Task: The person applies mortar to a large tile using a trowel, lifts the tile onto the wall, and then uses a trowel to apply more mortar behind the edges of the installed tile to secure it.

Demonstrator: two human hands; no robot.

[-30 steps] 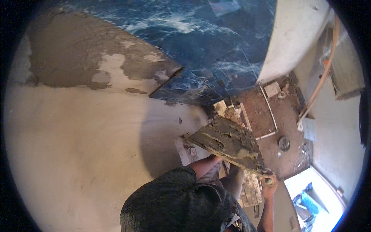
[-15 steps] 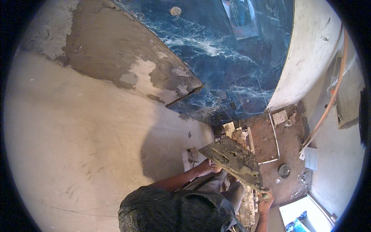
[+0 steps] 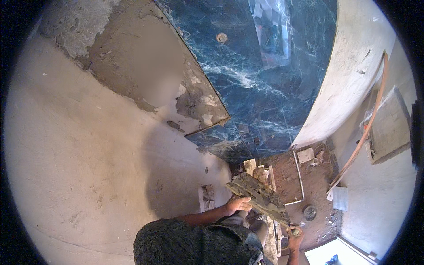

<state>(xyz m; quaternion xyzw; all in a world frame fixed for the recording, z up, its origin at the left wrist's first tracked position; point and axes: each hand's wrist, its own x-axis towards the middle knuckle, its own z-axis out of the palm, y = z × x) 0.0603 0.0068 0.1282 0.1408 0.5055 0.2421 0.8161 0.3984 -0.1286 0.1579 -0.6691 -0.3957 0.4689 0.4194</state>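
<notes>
My left hand (image 3: 238, 204) is closed on the left part of the near edge of a slab (image 3: 257, 196) spread with ridged, wet grey mortar. My right hand (image 3: 294, 235) is closed round the slab's right end. The slab is tilted low in front of my body, over wooden planks (image 3: 274, 235). Above it is a wall of dark blue marble-look tiles (image 3: 260, 84); to their left, a band of grey mortar (image 3: 115, 48) covers part of the plaster (image 3: 70, 141).
Below lies a dirt floor (image 3: 318, 190) with a white pipe (image 3: 300, 174), a block (image 3: 305, 154) and a round dark fitting (image 3: 309, 213). An orange conduit (image 3: 373, 117) runs down the right wall. A bright opening (image 3: 322, 251) shows at lower right.
The slab and both hands have moved down and slightly left in view. My left hand has come out from behind the slab onto its near edge. The tiled wall now shows higher up.
</notes>
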